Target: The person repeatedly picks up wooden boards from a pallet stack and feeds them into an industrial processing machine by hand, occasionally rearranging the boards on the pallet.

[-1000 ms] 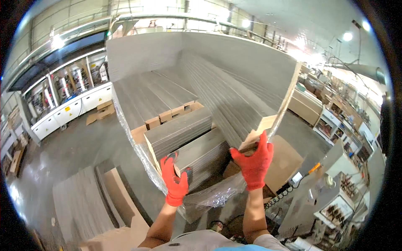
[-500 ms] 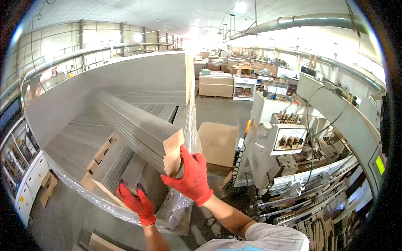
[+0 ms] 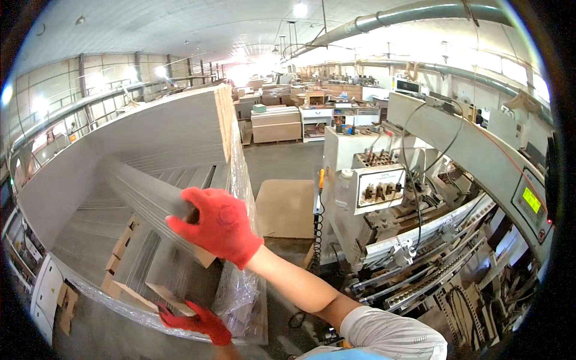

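Item: one long grey panel (image 3: 141, 195) with a pale raw edge, lifted at its near end off a large stack of like grey panels (image 3: 150, 138). The right hand (image 3: 217, 225), in a red glove, is clamped over the panel's near end, fingers curled across the top face and the thumb under the end; the bare forearm runs down to a light short sleeve at the lower edge. The left hand (image 3: 195, 321), also red-gloved, is set low, its grip closed on the edge of a lower board at the stack's near corner. The stack is partly covered by clear plastic wrap (image 3: 240, 282), which hangs loose at the corner beside the right wrist; brown cardboard spacer blocks (image 3: 123, 240) are seen among the lower layers. A brown board (image 3: 287, 207) lies on the concrete floor just beyond the stack. To the right stands a grey woodworking machine (image 3: 420, 180) with a control box, cables and a green-lit display (image 3: 531, 201). Further stacks and benches are placed in the far hall.
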